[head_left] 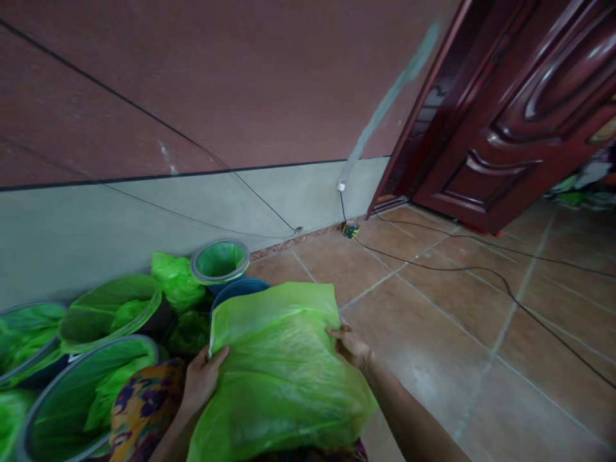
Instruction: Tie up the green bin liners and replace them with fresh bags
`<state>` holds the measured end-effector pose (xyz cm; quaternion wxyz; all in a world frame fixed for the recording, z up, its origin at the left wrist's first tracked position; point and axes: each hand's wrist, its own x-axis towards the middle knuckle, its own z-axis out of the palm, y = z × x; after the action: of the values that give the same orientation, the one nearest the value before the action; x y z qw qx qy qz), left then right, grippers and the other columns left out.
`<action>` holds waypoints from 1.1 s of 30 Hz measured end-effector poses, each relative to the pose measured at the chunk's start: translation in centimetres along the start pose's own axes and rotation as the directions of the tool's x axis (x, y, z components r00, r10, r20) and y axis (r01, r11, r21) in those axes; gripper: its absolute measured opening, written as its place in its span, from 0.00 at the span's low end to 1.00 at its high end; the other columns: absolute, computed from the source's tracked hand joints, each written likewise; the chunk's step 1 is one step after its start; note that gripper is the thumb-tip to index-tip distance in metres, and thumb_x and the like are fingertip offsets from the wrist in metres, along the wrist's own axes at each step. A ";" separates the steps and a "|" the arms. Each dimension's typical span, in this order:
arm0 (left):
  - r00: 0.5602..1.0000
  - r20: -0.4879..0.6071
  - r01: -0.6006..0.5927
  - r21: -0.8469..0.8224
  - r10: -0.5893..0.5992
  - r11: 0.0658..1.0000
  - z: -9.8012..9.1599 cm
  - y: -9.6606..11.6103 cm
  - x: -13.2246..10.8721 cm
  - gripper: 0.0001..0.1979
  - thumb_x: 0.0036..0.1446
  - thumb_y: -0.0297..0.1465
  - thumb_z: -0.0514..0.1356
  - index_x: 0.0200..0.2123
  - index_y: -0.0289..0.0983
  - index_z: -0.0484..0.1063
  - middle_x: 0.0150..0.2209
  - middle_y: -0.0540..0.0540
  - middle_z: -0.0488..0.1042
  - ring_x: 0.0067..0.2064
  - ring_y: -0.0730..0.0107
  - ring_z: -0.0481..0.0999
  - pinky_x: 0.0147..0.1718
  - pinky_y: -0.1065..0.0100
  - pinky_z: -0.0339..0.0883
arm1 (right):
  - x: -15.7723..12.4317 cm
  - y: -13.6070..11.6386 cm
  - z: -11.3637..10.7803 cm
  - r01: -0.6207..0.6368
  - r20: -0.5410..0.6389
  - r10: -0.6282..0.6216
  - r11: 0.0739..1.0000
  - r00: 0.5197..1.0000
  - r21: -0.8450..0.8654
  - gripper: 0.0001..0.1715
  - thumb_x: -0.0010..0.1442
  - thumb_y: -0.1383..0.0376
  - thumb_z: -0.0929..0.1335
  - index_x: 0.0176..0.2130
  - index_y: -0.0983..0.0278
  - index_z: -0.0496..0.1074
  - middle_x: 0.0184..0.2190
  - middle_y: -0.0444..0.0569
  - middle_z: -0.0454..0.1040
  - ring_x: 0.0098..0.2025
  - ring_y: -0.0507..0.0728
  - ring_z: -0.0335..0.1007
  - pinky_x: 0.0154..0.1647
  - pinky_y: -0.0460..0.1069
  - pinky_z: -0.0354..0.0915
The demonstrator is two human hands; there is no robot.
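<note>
A translucent green plastic bag (283, 366) spreads out in front of me, its upper edge facing away. My left hand (202, 378) grips the bag's left side, thumb on top and fingers mostly behind it. On the opposite side my right hand (350, 346) pinches the bag's edge between thumb and fingers. Beyond the bag, a blue bucket (238, 289) is partly covered by it. A grey-rimmed bucket (220, 262) lined with green plastic stands behind that one, against the wall.
Several green-lined buckets crowd the left, among them a large one (86, 391) near my left arm. A bunched green bag (177, 280) sits by the wall. Black cables (462, 268) cross the tiled floor (433, 359) from a small box (351, 230). A dark red door (505, 147) stands at the right.
</note>
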<state>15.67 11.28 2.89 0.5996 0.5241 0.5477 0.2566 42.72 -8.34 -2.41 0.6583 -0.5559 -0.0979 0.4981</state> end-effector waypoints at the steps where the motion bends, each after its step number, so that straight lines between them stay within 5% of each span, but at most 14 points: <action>1: 1.000 -0.002 0.025 -0.042 -0.025 0.999 -0.2 0.3 0.1 0.12 0.43 0.31 0.67 0.34 0.37 0.76 0.27 0.49 0.80 0.32 0.60 0.81 0.32 0.66 0.74 | -0.3 -1.2 0.0 0.001 0.016 -0.001 0.999 1.000 0.045 0.16 0.42 0.61 0.76 0.32 0.64 0.74 0.28 0.50 0.79 0.29 0.57 0.76 0.31 0.50 0.71; 6: 0.998 0.016 0.067 -0.384 -0.066 0.921 -1.2 2.6 0.4 0.18 0.44 0.26 0.67 0.43 0.39 0.75 0.32 0.50 0.81 0.32 0.67 0.80 0.35 0.69 0.75 | -3.1 -8.6 1.4 0.187 -0.069 -0.177 0.964 0.982 0.190 0.26 0.44 0.66 0.77 0.44 0.63 0.73 0.35 0.48 0.80 0.33 0.55 0.77 0.37 0.49 0.72; 11: 0.997 0.043 -0.025 -0.569 0.059 0.822 -2.1 6.4 0.5 0.30 0.44 0.23 0.65 0.53 0.46 0.71 0.38 0.52 0.81 0.39 0.69 0.80 0.38 0.72 0.74 | -6.7 -15.0 3.5 0.431 -0.198 -0.417 0.902 0.887 0.035 0.49 0.47 0.66 0.76 0.63 0.56 0.57 0.31 0.42 0.79 0.28 0.51 0.74 0.32 0.46 0.70; 14: 0.987 0.024 -0.112 -0.606 0.159 0.788 -2.6 8.4 0.7 0.31 0.43 0.26 0.66 0.53 0.46 0.71 0.39 0.51 0.81 0.44 0.64 0.79 0.43 0.68 0.73 | -8.1 -16.9 4.1 0.563 -0.191 -0.567 0.822 0.801 -0.080 0.44 0.50 0.64 0.74 0.63 0.54 0.59 0.25 0.38 0.76 0.24 0.48 0.71 0.29 0.43 0.67; 17: 0.966 0.057 -0.169 -0.597 0.252 0.784 -3.3 9.6 0.8 0.20 0.39 0.29 0.68 0.41 0.37 0.79 0.39 0.46 0.81 0.48 0.58 0.77 0.46 0.65 0.72 | -8.8 -17.6 3.8 0.655 -0.163 -0.671 0.742 0.724 -0.144 0.24 0.52 0.63 0.73 0.50 0.55 0.74 0.34 0.43 0.79 0.33 0.50 0.73 0.35 0.44 0.67; 20: 0.924 0.084 -0.298 -0.456 0.373 0.839 -4.3 10.3 0.5 0.18 0.38 0.33 0.69 0.36 0.35 0.81 0.39 0.43 0.81 0.48 0.55 0.76 0.46 0.64 0.72 | -9.9 -17.9 3.2 0.641 -0.059 -0.666 0.735 0.743 -0.222 0.15 0.54 0.61 0.72 0.43 0.58 0.77 0.43 0.47 0.78 0.43 0.54 0.72 0.43 0.47 0.67; 24: 0.811 0.205 -0.558 -0.005 0.548 0.830 -5.0 10.7 0.3 0.30 0.38 0.35 0.69 0.49 0.40 0.76 0.43 0.46 0.80 0.49 0.51 0.76 0.47 0.60 0.71 | -11.5 -18.1 2.7 0.540 0.175 -0.527 0.692 0.831 -0.480 0.36 0.52 0.62 0.72 0.59 0.57 0.65 0.51 0.50 0.74 0.50 0.57 0.71 0.51 0.51 0.65; 26: 0.742 0.269 -0.669 0.227 0.614 0.708 -4.4 10.6 0.7 0.33 0.40 0.36 0.68 0.53 0.42 0.72 0.48 0.46 0.77 0.52 0.51 0.74 0.52 0.57 0.68 | -11.3 -17.6 2.5 0.509 0.211 -0.518 0.543 0.829 -0.667 0.44 0.49 0.64 0.73 0.63 0.58 0.59 0.55 0.52 0.70 0.52 0.59 0.69 0.53 0.53 0.65; 29: 0.653 0.311 -0.746 0.421 0.691 0.516 -2.8 9.9 2.0 0.30 0.43 0.35 0.63 0.54 0.41 0.71 0.53 0.44 0.74 0.54 0.53 0.72 0.55 0.57 0.65 | -9.5 -15.7 2.1 0.370 0.183 -0.582 0.220 0.792 -0.903 0.39 0.48 0.70 0.70 0.59 0.63 0.64 0.53 0.55 0.70 0.51 0.61 0.70 0.52 0.54 0.65; 33: 0.651 0.283 -0.731 0.485 0.705 0.480 -1.1 9.0 3.7 0.20 0.40 0.28 0.61 0.40 0.42 0.78 0.40 0.44 0.78 0.44 0.55 0.77 0.49 0.62 0.69 | -6.9 -12.9 0.9 0.159 0.138 -0.601 -0.019 0.787 -0.987 0.23 0.49 0.76 0.62 0.43 0.67 0.76 0.40 0.58 0.74 0.40 0.61 0.72 0.44 0.54 0.68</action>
<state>18.04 17.83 9.75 0.2674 0.8605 0.3141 0.2989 45.78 -11.57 11.59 0.2380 -0.8668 -0.4382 -0.0034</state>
